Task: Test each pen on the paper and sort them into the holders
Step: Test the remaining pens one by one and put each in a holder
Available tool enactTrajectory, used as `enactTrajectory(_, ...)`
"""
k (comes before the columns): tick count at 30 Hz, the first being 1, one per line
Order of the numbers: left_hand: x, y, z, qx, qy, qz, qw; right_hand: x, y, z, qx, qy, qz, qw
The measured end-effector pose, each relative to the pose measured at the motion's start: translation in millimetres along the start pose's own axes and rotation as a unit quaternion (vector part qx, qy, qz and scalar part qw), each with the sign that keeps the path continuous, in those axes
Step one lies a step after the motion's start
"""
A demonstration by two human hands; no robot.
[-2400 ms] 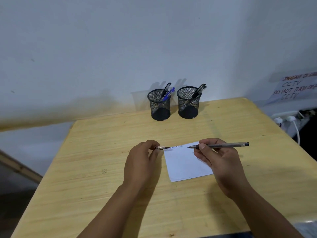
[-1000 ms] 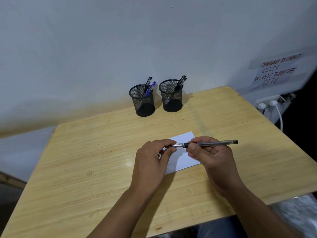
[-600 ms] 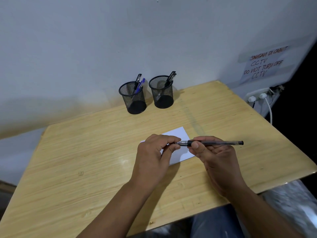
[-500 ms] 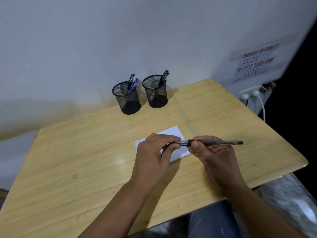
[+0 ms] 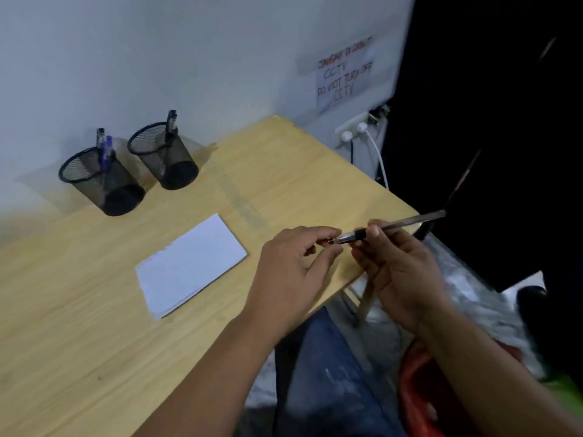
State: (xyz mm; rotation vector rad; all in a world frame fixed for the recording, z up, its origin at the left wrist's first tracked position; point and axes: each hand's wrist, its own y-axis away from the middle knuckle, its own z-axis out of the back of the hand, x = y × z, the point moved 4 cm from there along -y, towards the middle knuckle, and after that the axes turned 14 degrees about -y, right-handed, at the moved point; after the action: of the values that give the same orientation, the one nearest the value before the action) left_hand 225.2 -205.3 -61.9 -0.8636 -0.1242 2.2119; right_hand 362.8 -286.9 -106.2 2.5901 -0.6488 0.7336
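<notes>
My right hand grips a slim dark pen by its barrel, holding it level over the table's right corner. My left hand pinches a small piece at the pen's tip, most likely its cap. The white paper lies flat on the wooden table, left of both hands. Two black mesh holders stand at the back by the wall: the left holder has a black and a blue pen in it, the right holder has one dark pen.
A wall socket with white plugs and cables sits past the table's far right corner, under a handwritten notice. Below the table edge are my blue trouser leg, a red object and a table leg.
The view has swung to the right, so the paper and holders now sit further left. Both hands have left the paper and now hold the pen over the table's right corner.
</notes>
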Motion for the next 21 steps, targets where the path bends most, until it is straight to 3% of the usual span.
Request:
enactTrajectory(4,-26,-11,-49,0.109,-0.073,-0.108,0.985,38,12,56,-0.070,-0.009,0.052,0.996)
enactTrajectory(9,-35,-23,-94,0.194,-0.243,-0.197,0.930,60,37,151,-0.198,0.013,0.089,0.976)
enactTrajectory(13,-33,-19,-99,0.215,-0.318,-0.221,0.896,32,64,226,-0.306,0.070,0.024,0.949)
enactTrajectory(18,-32,-17,-101,0.225,-0.323,-0.225,0.891,-13,99,292,-0.443,0.063,-0.065,0.892)
enactTrajectory(21,-33,-16,-101,0.218,-0.323,-0.228,0.892,-26,112,304,-0.466,0.042,-0.104,0.877)
